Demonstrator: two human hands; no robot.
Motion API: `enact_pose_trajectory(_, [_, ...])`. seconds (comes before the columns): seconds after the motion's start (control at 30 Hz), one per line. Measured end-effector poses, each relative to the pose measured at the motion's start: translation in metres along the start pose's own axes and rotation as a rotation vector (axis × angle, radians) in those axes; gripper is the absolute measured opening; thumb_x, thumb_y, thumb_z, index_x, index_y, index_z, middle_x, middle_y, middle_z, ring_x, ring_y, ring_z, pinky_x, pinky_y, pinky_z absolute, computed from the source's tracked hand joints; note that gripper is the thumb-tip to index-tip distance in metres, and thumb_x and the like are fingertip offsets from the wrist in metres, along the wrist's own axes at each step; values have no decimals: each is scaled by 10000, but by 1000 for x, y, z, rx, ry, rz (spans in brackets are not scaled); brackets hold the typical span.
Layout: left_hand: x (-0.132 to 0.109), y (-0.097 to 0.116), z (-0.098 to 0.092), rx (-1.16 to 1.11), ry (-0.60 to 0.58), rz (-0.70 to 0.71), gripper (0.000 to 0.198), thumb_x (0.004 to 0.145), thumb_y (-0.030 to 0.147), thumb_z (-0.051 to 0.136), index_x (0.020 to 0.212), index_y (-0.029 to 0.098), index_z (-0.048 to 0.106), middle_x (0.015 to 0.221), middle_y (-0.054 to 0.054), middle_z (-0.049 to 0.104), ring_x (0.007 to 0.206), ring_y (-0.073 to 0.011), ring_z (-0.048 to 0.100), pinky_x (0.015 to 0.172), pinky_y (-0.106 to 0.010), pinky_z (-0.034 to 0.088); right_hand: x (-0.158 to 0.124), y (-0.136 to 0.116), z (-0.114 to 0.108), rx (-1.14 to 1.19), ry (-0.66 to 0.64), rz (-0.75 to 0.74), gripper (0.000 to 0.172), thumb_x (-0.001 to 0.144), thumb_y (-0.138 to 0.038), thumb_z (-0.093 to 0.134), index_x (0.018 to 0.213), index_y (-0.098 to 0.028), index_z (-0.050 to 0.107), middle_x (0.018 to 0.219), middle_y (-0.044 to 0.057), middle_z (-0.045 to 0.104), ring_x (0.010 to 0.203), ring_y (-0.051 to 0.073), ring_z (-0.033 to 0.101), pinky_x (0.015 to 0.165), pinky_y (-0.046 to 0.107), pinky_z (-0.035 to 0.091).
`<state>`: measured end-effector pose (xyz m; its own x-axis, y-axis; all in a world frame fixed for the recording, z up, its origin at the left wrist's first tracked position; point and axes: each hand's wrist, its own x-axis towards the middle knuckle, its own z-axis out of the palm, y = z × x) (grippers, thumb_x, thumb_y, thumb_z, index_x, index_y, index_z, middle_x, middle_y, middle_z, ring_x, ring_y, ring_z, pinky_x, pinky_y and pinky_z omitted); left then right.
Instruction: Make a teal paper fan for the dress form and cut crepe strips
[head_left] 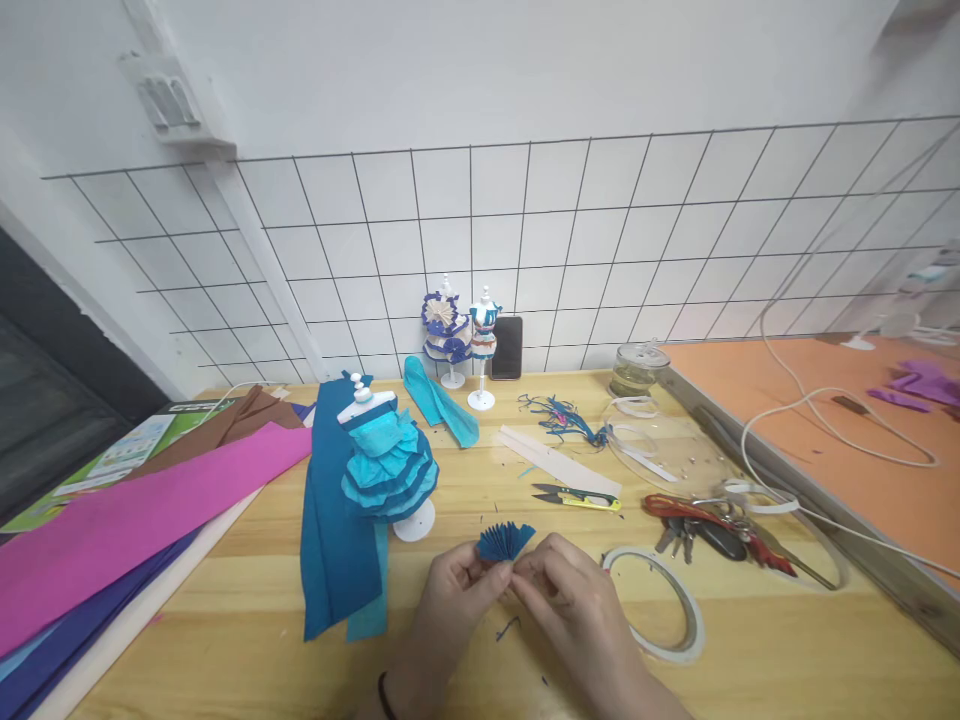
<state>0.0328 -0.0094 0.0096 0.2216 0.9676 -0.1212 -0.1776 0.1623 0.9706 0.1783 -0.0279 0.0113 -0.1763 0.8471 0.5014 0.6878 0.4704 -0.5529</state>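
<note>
A small pleated fan of dark blue crepe paper [504, 541] is spread out above the table, pinched at its base. My left hand [461, 598] grips its lower left side between thumb and fingers. From the right, the fingertips of my right hand [574, 610] press together at the fan's gathered base. Just beyond it lie yellow-handled thread snips [577, 498]. To the left stands a mini dress form in a tiered turquoise and blue paper dress [390, 455], beside long strips of dark blue crepe paper [330, 540].
Right of my hands lie a roll of white tape [694, 620] and a bunch of keys [705, 528]. Two more dress forms [482, 345] and a phone [507, 348] stand by the tiled wall. A glass cup [637, 370] is at the back right. Pink crepe paper [187, 480] covers the left.
</note>
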Motion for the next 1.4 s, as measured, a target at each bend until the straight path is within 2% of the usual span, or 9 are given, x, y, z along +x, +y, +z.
enact_pose_trajectory(0.17, [-1, 0, 0, 5, 34, -24, 259, 643, 389, 697, 697, 138, 663, 624, -11, 652, 612, -135, 558, 613, -237, 444, 2, 1, -1, -49, -16, -7, 121, 825, -311, 550, 800, -195, 576, 668, 16, 573, 610, 160, 562, 540, 251, 426])
enact_pose_trajectory(0.33, [-2, 4, 1, -70, 165, -77, 284, 601, 398, 723, 643, 127, 647, 639, -30, 660, 643, -154, 574, 632, -259, 461, 3, -6, -3, -30, -58, 5, 116, 806, -317, 581, 844, -210, 561, 707, 20, 586, 645, 172, 567, 569, 264, 440])
enact_pose_trajectory(0.47, [-2, 6, 2, -50, 116, -50, 271, 608, 374, 728, 679, 121, 660, 622, -23, 652, 637, -144, 557, 630, -249, 439, 3, -11, -1, -4, -47, 16, 56, 845, -259, 516, 825, -214, 541, 737, 27, 591, 676, 175, 570, 594, 271, 438])
enact_pose_trajectory(0.7, [-1, 3, 4, -50, 61, -29, 265, 596, 367, 740, 673, 126, 661, 623, -16, 660, 596, -124, 547, 585, -226, 428, 1, -6, 2, 38, -14, 33, 115, 866, -188, 451, 787, -210, 531, 728, 22, 585, 670, 163, 558, 593, 259, 411])
enact_pose_trajectory(0.83, [-1, 3, 6, -87, 15, -60, 292, 587, 376, 743, 733, 135, 671, 704, -43, 694, 660, -151, 603, 623, -240, 462, 1, 0, 3, -26, 41, -3, 89, 853, -185, 474, 799, -201, 543, 698, 19, 573, 632, 164, 531, 569, 264, 383])
enact_pose_trajectory(0.93, [0, 4, 4, -115, 2, -42, 333, 605, 346, 741, 849, 133, 664, 760, -60, 696, 687, -156, 606, 616, -239, 467, 1, 1, 3, -80, 76, -62, 87, 848, -168, 477, 797, -192, 544, 687, 23, 570, 625, 165, 515, 580, 273, 365])
enact_pose_trajectory(1.07, [1, 7, -1, -166, 109, -16, 446, 614, 317, 740, 1006, 153, 604, 829, -59, 669, 688, -148, 588, 581, -240, 473, 1, -1, 2, -135, 90, -135, 121, 851, -147, 469, 775, -181, 557, 666, 29, 569, 611, 160, 503, 582, 279, 335])
enact_pose_trajectory(1.23, [-1, 10, -2, -151, 178, -2, 250, 657, 328, 690, 809, 135, 641, 731, -45, 653, 634, -125, 565, 586, -233, 461, -1, -1, 6, -186, 84, -165, 170, 854, -138, 463, 726, -178, 568, 629, 23, 555, 585, 153, 486, 571, 280, 307])
enact_pose_trajectory(1.4, [-1, 11, 0, -66, 213, 24, 209, 618, 247, 700, 787, 141, 639, 663, -9, 645, 566, -103, 542, 582, -219, 448, -3, 1, 8, -96, 50, -30, 172, 847, -182, 474, 692, -185, 549, 618, 10, 543, 592, 153, 500, 576, 270, 332])
